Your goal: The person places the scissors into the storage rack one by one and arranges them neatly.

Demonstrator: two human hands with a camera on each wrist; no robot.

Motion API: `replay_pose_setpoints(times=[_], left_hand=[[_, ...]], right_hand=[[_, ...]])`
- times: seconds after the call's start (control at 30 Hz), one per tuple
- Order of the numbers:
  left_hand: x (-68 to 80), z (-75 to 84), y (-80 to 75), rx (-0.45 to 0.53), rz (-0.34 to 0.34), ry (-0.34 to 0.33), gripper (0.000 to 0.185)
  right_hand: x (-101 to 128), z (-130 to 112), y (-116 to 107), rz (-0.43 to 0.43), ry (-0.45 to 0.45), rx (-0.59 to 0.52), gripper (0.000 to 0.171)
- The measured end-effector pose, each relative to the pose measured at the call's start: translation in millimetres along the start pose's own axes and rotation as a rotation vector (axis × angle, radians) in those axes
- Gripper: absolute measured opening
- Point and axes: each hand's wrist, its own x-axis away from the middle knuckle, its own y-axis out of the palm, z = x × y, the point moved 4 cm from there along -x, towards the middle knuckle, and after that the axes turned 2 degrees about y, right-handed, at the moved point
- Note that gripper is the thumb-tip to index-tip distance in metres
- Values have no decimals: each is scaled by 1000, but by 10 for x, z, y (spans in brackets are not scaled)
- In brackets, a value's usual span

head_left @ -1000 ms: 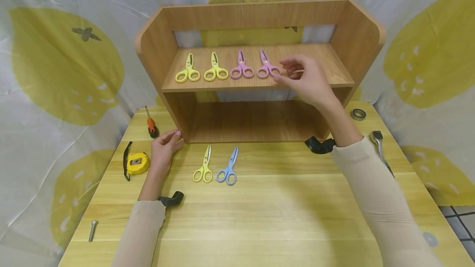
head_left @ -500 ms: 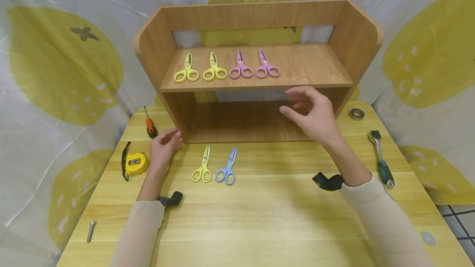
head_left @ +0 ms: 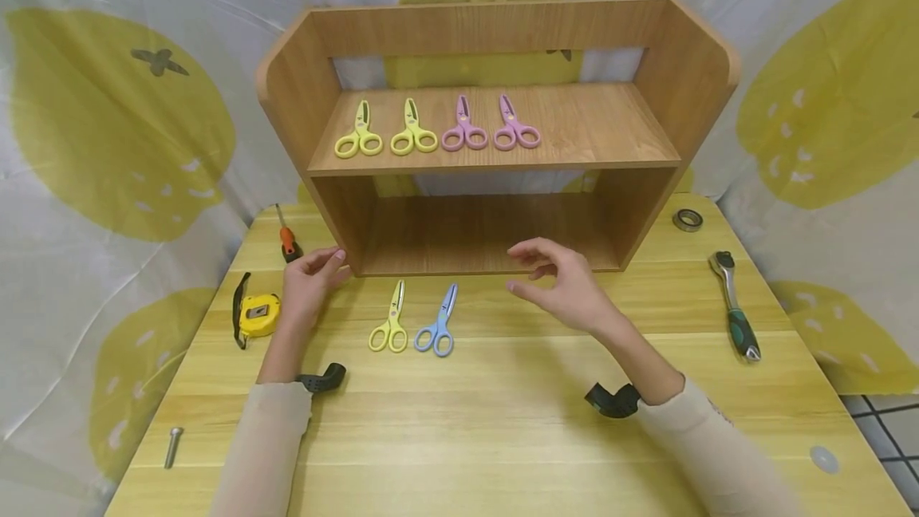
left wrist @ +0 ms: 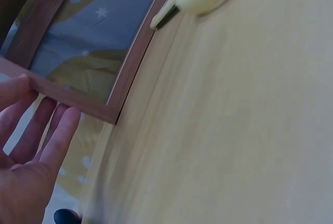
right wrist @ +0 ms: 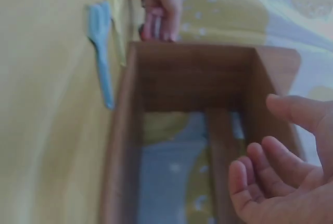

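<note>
My left hand (head_left: 316, 268) rests on the table with straight fingers (left wrist: 52, 135) touching the lower left corner of the wooden shelf unit (head_left: 337, 206). My right hand (head_left: 540, 274) hovers empty, fingers relaxed, in front of the lower compartment (right wrist: 197, 78). Between the hands, yellow scissors (head_left: 388, 325) and blue scissors (head_left: 436, 324) lie side by side on the table; the right wrist view shows the blue scissors (right wrist: 101, 41) beside the shelf's base. On the upper shelf lie two yellow scissors (head_left: 384, 132) and two pink scissors (head_left: 491, 128) in a row.
On the left of the table (head_left: 502, 437) are a yellow tape measure (head_left: 254, 313), an orange-handled screwdriver (head_left: 287, 236) and a bolt (head_left: 170, 447). A ratchet wrench (head_left: 732, 305) and a metal ring (head_left: 688, 219) lie on the right. A patterned cloth hangs behind.
My right hand has come down from the upper shelf beside the pink scissors to just above the table before the lower compartment. The left hand has stayed at the shelf corner.
</note>
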Motion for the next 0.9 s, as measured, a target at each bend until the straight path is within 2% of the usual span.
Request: replay_pose_setpoints(times=[0.1, 0.23, 0.5, 0.63, 0.9], left_hand=[[-19, 13, -40, -45, -44, 6, 44], [-40, 11, -62, -69, -64, 9, 43], [-44, 10, -20, 26, -40, 18, 44], [-25, 16, -3, 55, -36, 20, 42], [-20, 13, 9, 80, -27, 44, 34]], right_hand=[[24, 115, 177, -54, 32, -12, 42], [54, 221, 404, -99, 80, -29, 43], [75, 377, 850, -146, 154, -71, 54], [80, 433, 1039, -145, 176, -44, 55], [86, 441, 1254, -140, 198, -1, 57]])
